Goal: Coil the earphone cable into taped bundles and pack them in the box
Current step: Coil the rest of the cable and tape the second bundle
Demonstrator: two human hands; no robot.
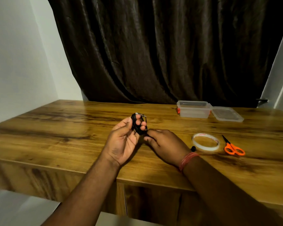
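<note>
Left hand (123,139) fingers curl through the black cable coil (138,123); right hand (166,145) pinches its end (tape roll (205,142) lettering unreadable).

Black earphone cable (138,126) coiled — held above the table, clear box (194,110) open at far right

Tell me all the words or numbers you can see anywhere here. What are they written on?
Tape roll: red letters are printed on the inside of its ring, but they are too small and blurred to read.
Box, lid, scissors and coiled cable: no words or numbers show on any of them.
</note>
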